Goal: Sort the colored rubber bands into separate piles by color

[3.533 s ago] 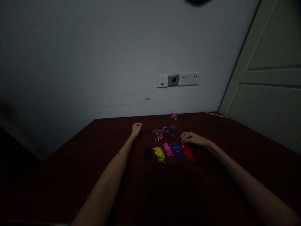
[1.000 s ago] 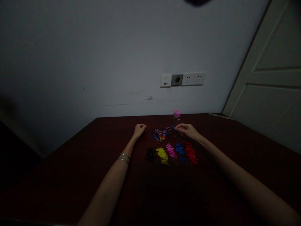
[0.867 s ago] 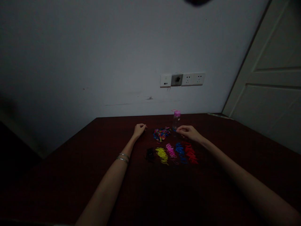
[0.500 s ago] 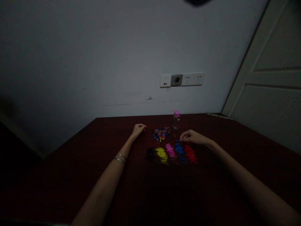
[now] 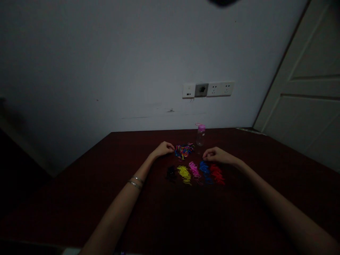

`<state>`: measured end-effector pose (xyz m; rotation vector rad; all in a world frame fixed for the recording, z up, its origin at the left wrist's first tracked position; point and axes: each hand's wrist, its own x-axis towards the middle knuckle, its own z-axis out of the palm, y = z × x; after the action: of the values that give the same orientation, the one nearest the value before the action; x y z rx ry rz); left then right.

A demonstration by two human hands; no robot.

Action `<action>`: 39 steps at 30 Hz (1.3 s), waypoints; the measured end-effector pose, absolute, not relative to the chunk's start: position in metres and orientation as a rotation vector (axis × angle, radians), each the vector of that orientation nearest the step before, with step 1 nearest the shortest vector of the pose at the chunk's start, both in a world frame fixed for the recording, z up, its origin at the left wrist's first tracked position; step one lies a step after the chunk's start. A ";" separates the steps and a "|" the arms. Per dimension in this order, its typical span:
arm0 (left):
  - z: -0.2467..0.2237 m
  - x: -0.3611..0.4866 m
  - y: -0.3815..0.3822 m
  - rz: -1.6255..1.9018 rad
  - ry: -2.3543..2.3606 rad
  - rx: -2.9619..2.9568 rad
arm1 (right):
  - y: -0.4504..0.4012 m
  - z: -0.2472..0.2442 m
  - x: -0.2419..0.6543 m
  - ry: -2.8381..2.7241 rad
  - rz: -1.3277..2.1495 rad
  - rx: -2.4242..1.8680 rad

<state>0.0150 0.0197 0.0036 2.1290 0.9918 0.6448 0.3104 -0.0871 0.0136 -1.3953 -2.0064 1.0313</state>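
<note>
Left fingers [image 5: 170, 147] at tangled multicoloured pile [image 5: 183, 151], grip unclear; right fingers [image 5: 208, 153] pressed together.

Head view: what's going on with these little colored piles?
A person works bare-handed at a dark table: the left hand is at the edge of a mixed pile of thin, colored pieces, the right hand by the far end of the blue pile. Whether either holds a piece is too dim to tell. A black pile, yellow pile, pink pile and red pile line up with it; a pink-lidded bottle stands behind.
</note>
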 end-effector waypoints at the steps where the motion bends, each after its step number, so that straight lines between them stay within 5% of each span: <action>1: 0.005 0.016 0.019 0.622 0.980 2.163 | -0.086 0.013 0.311 -1.994 1.024 -1.396; 8: 0.017 0.016 0.010 0.453 0.959 2.291 | -0.084 0.008 0.314 -1.939 0.997 -1.408; 39: 0.022 0.016 0.010 0.740 0.965 2.131 | -0.084 0.006 0.317 -1.912 0.934 -1.447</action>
<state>0.0163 0.0100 0.0215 2.1311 0.9647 0.7404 0.3165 -0.0837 0.0062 -1.4465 -1.9125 0.9338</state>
